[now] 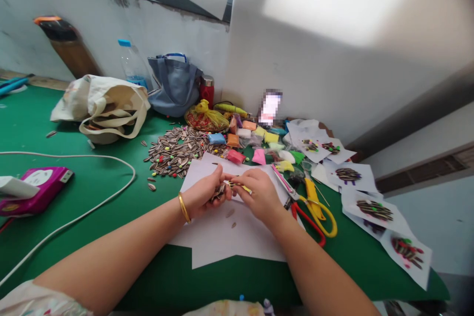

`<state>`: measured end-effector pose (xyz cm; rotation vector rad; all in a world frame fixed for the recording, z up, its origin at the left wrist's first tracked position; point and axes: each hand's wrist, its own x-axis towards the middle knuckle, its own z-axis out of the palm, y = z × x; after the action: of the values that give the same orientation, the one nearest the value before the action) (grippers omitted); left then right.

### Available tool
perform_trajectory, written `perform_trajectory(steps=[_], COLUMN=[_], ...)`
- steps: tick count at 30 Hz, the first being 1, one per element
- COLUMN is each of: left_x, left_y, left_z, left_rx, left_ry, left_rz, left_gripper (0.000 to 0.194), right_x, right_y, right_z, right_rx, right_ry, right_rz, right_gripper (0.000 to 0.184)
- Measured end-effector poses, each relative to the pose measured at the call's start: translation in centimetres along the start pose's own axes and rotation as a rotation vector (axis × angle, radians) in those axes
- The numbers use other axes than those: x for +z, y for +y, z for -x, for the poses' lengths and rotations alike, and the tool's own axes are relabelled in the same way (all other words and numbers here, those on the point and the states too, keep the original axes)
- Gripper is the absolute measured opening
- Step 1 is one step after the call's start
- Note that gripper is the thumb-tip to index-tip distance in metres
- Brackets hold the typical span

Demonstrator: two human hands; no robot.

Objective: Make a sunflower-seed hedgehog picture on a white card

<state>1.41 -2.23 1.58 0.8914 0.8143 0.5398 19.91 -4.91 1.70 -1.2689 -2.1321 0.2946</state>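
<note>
My left hand (205, 193), with a gold bangle on its wrist, is curled around several striped sunflower seeds (219, 192) above a white sheet of paper (229, 232). My right hand (259, 192) meets it fingertip to fingertip and pinches a small yellowish piece (240, 187), too small to name. Two loose seeds lie on the paper just below my hands. A heap of sunflower seeds (177, 150) with coloured beads among them lies behind the paper.
Small packets of coloured clay (255, 140) lie beyond the paper. Red and yellow scissors (314, 210) rest to the right. Finished seed pictures on white squares (372, 210) run along the right edge. Bags (107, 106), bottles, a magenta device (40, 187) and a white cable (85, 212) sit left.
</note>
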Motion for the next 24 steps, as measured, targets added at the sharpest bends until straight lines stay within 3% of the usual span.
perform_trajectory(steps=[6,11,15,21,24], left_x=[0.7,0.4,0.3,0.2,0.2], left_y=[-0.4,-0.4,-0.2,-0.5,-0.6], left_z=[0.4,0.3,0.1,0.0,-0.1], left_rx=[-0.044,-0.011,0.037,0.094,0.127], left_ry=[0.026,-0.001,0.076,0.061,0.072], left_rz=[-0.097,-0.128,-0.191,-0.256,-0.251], left_gripper=[0.069,0.054,0.032,0.033,0.033], right_x=[0.9,0.1,-0.6,-0.3,0.0], right_y=[-0.6,-0.4,-0.4,-0.3,-0.3], right_z=[-0.1,0.0,-0.1,-0.1,0.0], right_rx=[-0.034,0.056,0.105,0.135,0.138], right_ry=[-0.11,-0.07,-0.043,-0.032,0.042], right_rz=[-0.085,-0.161,-0.188,-0.252,-0.244], right_gripper=[0.011,0.01,0.013,0.014,0.017])
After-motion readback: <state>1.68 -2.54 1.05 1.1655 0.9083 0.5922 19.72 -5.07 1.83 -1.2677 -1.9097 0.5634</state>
